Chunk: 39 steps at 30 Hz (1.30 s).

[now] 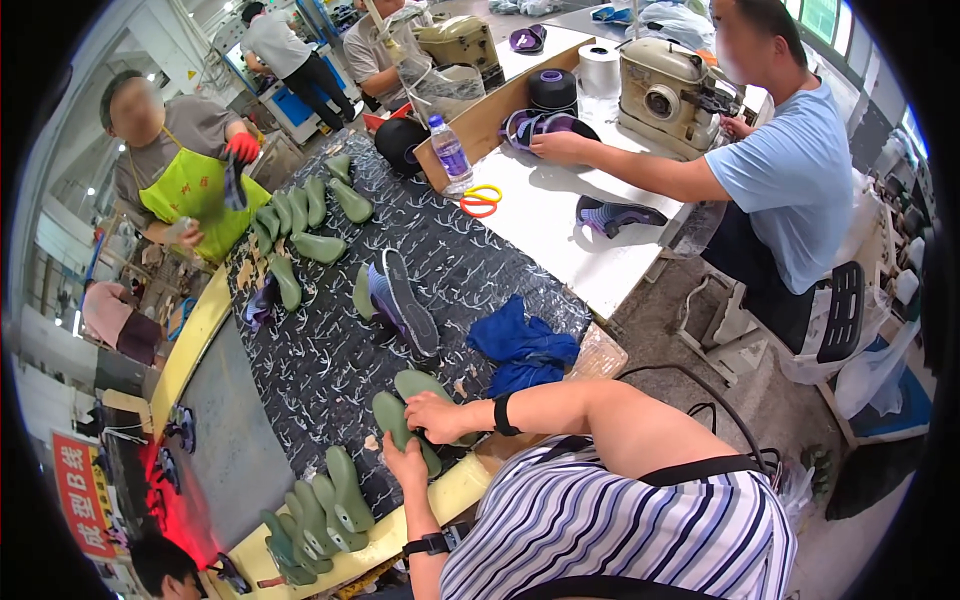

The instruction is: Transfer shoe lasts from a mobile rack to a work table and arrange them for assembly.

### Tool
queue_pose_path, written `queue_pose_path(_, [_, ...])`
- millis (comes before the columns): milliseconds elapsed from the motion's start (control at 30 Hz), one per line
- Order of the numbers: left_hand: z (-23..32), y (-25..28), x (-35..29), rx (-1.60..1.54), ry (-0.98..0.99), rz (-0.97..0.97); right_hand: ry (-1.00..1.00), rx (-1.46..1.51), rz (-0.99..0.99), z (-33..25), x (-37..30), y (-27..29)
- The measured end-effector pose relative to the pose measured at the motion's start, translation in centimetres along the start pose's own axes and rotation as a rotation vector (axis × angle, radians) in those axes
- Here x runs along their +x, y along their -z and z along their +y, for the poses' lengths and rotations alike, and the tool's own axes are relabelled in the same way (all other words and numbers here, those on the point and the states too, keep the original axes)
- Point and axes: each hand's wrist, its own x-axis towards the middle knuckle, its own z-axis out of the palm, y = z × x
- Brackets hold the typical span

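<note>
Two green shoe lasts lie side by side at the table's near edge. My left hand (404,464) is closed around the side of the nearer shoe last (388,408). From the right, my right hand (434,416) reaches over the same last, its fingers curled onto it. Behind them, the second shoe last (418,382) is partly covered by my right hand. Left of my hands stands a row of several green lasts (345,490) at the edge. Farther out, a purple and grey shoe (400,300) lies on its side with a green last beside it.
More green lasts (320,247) are grouped at the table's far end. A blue cloth (525,345) lies right of my hands. Beyond are scissors (481,200), a bottle (452,155) and a co-worker's sewing machine (660,95). Another co-worker in a yellow-green apron (195,190) stands far left.
</note>
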Motion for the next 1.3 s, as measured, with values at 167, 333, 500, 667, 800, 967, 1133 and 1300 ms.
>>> queue_pose_path(167, [0.2,0.1,-0.2,-0.032,-0.019,0.002,0.012,-0.009,-0.005,0.1,0.2,-0.3])
queue_pose_path(333, [0.6,0.1,-0.4,-0.001,-0.004,-0.006,0.041,-0.026,0.041,0.3,0.1,-0.4])
queue_pose_path(500, [0.4,0.3,-0.4,-0.013,-0.012,-0.007,0.045,0.011,0.062,0.1,-0.1,-0.4])
queue_pose_path(667, [1.6,0.2,-0.4,0.022,0.006,-0.013,0.028,0.015,0.079,0.3,-0.2,-0.2])
queue_pose_path(800, [1.1,0.6,-0.4,0.038,0.033,0.014,0.023,0.017,0.038,-0.2,0.3,-0.3])
queue_pose_path(967, [1.2,0.3,-0.3,0.092,-0.052,0.04,0.158,-0.055,0.266,0.8,-0.1,-0.9])
queue_pose_path(1133, [1.4,0.4,-0.6,0.098,0.019,0.022,0.107,0.012,0.225,0.3,-0.4,-0.9])
queue_pose_path(1300, [1.8,0.7,-0.7,0.118,0.04,0.014,0.082,0.025,0.165,0.4,-0.2,-0.9])
